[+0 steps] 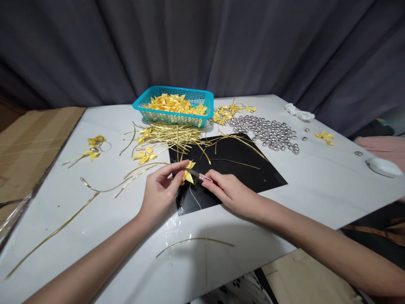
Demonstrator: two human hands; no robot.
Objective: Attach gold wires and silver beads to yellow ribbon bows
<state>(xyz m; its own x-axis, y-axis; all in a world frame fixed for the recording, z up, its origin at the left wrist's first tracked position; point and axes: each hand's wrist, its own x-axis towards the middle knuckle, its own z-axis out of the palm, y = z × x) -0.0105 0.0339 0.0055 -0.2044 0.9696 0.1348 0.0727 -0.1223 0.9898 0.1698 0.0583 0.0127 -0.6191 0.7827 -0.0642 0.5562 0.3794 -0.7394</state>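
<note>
My left hand (163, 183) pinches a yellow satin ribbon flower (189, 175) between thumb and fingertips, above the black mat. In my right hand (232, 190) is a slim tool (200, 175) with a dark metal front and a pinkish part near my fingers; its exact kind is hard to make out. The tool's tip reaches across the flower to my left fingertips, where the contact is hidden. A thin gold wire (194, 196) hangs below the flower. Behind my hands lies a heap of gold twist ties (177, 136), some spilling onto the black mat (265, 179).
A blue basket (210, 99) full of yellow ribbon pieces stands at the back. To its right are several yellow flowers (226, 113) and a spread of silver beads (275, 133). Further right lie a crumpled white tissue (299, 112) and a white dish (384, 167). Cardboard (34, 147) borders the left.
</note>
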